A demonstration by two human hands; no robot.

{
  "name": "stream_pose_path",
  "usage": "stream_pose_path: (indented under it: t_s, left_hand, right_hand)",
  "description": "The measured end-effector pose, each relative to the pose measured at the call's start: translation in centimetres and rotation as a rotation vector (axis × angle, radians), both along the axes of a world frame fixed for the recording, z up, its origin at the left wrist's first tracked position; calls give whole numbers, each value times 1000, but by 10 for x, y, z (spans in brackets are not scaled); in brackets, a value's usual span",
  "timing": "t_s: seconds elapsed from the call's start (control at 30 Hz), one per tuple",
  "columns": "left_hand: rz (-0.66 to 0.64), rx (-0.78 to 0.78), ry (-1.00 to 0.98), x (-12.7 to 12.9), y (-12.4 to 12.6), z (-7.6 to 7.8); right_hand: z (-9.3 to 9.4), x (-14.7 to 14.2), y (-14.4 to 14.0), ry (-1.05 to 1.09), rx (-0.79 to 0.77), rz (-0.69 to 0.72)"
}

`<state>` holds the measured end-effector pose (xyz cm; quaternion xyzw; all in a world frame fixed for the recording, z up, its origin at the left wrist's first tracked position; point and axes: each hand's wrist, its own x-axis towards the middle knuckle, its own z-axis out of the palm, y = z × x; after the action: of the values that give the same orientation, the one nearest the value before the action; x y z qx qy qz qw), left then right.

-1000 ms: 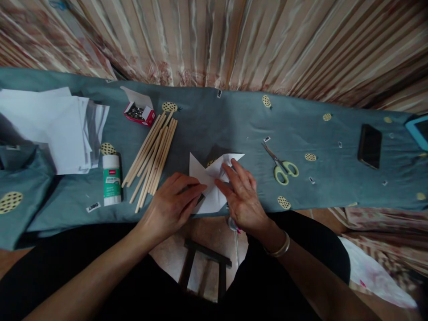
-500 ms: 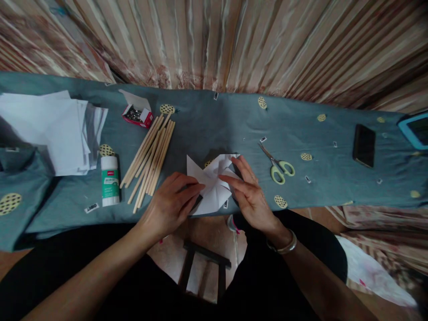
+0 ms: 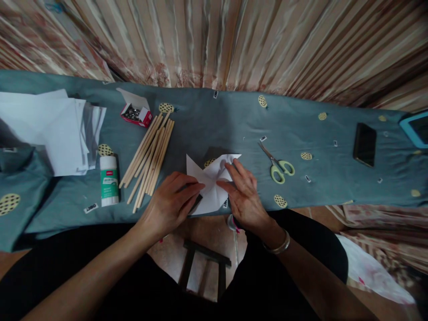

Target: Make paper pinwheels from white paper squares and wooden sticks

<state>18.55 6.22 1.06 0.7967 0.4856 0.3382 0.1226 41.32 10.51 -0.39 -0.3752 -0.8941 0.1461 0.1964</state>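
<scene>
A white sheet of paper (image 3: pixel 210 191), cut and folded into a pinwheel shape with pointed corners, lies at the table's front edge. At its left side, my left hand (image 3: pixel 175 198) pinches the paper between thumb and fingers. From the right, my right hand (image 3: pixel 245 191) grips a curled flap of the paper, its thumb near the middle and its fingertips on the upper right part. My right fingers partly cover that flap. Left of my left hand lies a bundle of wooden sticks (image 3: pixel 149 160). Green-handled scissors (image 3: pixel 277 165) lie to the right of my right hand.
A glue stick (image 3: pixel 109 180) stands left of the sticks, and an open red box of small metal pins (image 3: pixel 136 113) sits behind them. Paper sheets (image 3: pixel 63 129) are stacked far left. A phone (image 3: pixel 364 145) and a blue-framed device (image 3: pixel 416 129) lie far right.
My right hand has shifted slightly left and its fingers have moved over the paper, bending the right flap further toward the middle. My left hand stays where it was.
</scene>
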Motion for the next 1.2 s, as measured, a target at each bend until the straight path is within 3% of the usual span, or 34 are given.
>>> stream_pose_path:
  t_s: [0.23, 0.7, 0.93, 1.1, 1.2]
  left_hand:
    - [4, -2, 8, -1, 0, 0]
    - [15, 10, 4, -3, -1, 0]
    - [-2, 37, 12, -1, 1, -3]
    - [-3, 35, -4, -1, 1, -4]
    - [0, 16, -11, -1, 1, -4]
  right_hand:
    - [10, 2, 6, 84, -147, -10]
    - [-4, -10, 0, -52, 60, -8]
    - [12, -1, 5, 14, -139, 4]
    - [16, 3, 3, 66, -129, 14]
    - [15, 5, 3, 120, -199, 6]
